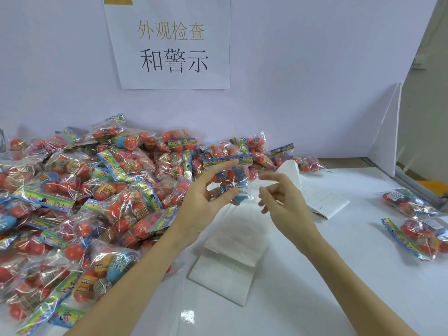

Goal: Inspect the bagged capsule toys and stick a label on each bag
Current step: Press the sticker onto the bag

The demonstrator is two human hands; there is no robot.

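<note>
**One bag held up, label on**

The left hand (203, 197) holds a clear bag (236, 180) of red and blue capsules with a rainbow header, a white warning label (243, 190) on it. The right hand (281, 197) hovers beside, fingers loosely curled, holding nothing. A big heap of bags (97, 195) lies left on the worktop (339, 275); two bags (417, 221) lie right.

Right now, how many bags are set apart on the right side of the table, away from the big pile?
2. One bag lies near the right edge, farther back; the other bag lies just in front of it, nearer the person. More may lie beyond the frame's right edge.
</note>
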